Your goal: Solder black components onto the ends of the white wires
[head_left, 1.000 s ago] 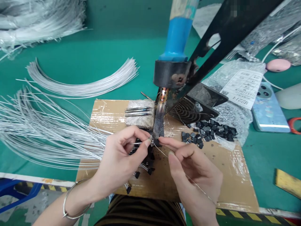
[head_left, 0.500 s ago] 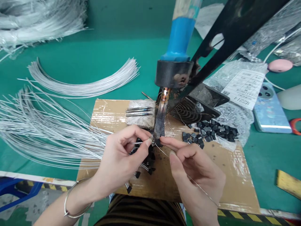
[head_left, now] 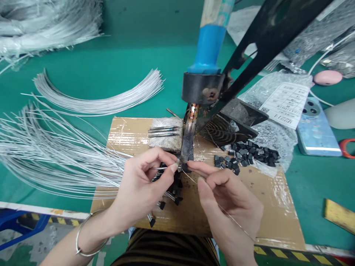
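Right up at the iron's tip (head_left: 187,149)! The left hand (head_left: 146,184) pinches a pale wire (head_left: 161,168), finger and thumb closed. The right hand (head_left: 233,199) grips a fine strand (head_left: 190,178), its end near the tip; contact, I can't tell. Looks like soldering, calling for steadiness next. Cardboard (head_left: 271,210) covers part of the green bench (head_left: 177,61); 3 dark rods (head_left: 163,131) lie beyond, yellow-black floor striping (head_left: 280,252) below.
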`<state>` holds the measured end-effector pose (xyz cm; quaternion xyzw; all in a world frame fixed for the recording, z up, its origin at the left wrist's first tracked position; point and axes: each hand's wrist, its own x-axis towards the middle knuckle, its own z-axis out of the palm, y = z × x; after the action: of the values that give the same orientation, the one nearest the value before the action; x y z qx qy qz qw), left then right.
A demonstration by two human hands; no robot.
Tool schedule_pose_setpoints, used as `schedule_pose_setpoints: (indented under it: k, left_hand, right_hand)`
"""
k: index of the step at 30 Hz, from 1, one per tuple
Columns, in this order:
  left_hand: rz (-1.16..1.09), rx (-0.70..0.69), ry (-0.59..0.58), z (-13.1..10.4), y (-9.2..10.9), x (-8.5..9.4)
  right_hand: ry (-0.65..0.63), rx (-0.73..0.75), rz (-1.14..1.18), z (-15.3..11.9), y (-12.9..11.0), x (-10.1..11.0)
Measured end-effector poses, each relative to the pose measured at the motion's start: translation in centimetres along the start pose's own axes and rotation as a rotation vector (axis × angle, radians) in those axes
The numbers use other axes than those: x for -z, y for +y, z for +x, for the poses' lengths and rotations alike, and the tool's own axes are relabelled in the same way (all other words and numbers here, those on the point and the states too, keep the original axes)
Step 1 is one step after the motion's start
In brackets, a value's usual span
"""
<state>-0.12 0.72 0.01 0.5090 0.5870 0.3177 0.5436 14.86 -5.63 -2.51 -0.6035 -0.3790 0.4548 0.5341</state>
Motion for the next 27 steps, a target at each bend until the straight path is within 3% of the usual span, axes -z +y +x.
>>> schedule_pose_setpoints:
  k: [27]
  left_hand:
    - [-0.004, -0.037, 0.004, -0.17, -0.3, 0.16]
  right_hand:
    - [0.01, 0.082, -0.025, -0.18, 0.32, -0.32]
